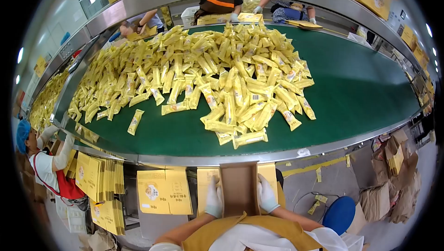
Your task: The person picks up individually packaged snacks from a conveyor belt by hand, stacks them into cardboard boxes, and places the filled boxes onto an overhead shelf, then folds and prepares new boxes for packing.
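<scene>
An open cardboard box, its plain brown inside facing me, is between my hands at the near edge of the conveyor. My left hand, in a white glove, grips the box's left side. On its right side my right hand, also gloved, presses with the fingers against the wall. Some fingers are hidden behind the box. Just beyond it, a large heap of yellow wrapped snack packets lies on the green conveyor belt.
Flat yellow printed cartons lie left of my hands, with more cartons stacked farther left. A co-worker in a blue cap stands at the left. Others work across the belt. A blue stool and brown paper bags are at the right.
</scene>
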